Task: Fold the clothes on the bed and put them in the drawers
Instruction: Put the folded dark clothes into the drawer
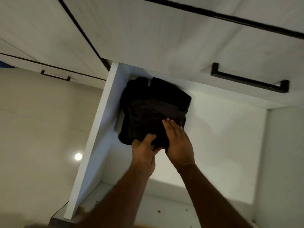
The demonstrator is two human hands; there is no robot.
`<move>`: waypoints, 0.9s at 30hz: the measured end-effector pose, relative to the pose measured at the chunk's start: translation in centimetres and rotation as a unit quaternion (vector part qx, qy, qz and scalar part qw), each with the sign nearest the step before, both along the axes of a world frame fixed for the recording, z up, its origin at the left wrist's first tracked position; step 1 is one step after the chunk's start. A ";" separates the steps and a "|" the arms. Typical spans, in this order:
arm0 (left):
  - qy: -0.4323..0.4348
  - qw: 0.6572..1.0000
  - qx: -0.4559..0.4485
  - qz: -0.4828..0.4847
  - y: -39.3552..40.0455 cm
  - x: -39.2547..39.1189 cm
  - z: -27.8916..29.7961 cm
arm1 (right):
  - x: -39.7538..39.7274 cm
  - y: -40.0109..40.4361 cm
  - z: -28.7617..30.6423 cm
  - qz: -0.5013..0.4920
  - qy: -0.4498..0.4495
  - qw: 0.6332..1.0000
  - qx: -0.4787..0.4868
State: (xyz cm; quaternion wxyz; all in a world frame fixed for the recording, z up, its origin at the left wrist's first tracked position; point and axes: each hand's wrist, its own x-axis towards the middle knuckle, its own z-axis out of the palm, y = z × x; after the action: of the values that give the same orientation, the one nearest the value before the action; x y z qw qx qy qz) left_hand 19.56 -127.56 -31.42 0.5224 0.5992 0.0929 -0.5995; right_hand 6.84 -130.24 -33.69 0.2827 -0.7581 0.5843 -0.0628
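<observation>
A folded black garment lies in the far left corner of an open white drawer. My left hand holds the garment's near edge, thumb on top and fingers hidden under the cloth. My right hand lies flat on the garment's near right part with straight fingers. A thin gold bracelet is on my right wrist.
The drawer's left wall stands beside the garment. Above the drawer is a closed white drawer front with a black bar handle. Another black handle is at the left. Pale tiled floor lies left of the drawer.
</observation>
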 end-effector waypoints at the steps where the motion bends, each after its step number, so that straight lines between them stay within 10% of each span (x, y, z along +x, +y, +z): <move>1: -0.003 1.000 -0.016 -0.014 0.2 -0.2 0.5 | -0.7 0.4 0.7 -0.030 -0.010 0.999 0.018; 15: 0.138 0.957 -0.064 -0.248 6.0 -21.5 2.9 | -22.7 10.6 8.1 -0.292 0.063 0.954 0.023; 22: 0.157 0.925 -0.026 -0.344 9.7 -26.7 -0.2 | -29.5 16.0 5.7 -0.232 0.136 0.963 -0.015; 27: -0.084 0.770 0.213 -0.596 12.8 -24.0 -5.0 | -30.1 19.9 0.5 -0.138 0.222 0.912 0.316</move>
State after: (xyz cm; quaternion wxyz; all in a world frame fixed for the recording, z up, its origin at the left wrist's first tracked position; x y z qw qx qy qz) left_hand -4.44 -114.78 -36.39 -0.0745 0.6783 -0.2015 -0.7027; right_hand -23.21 -110.38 -33.15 0.3590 -0.5348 0.7205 0.2570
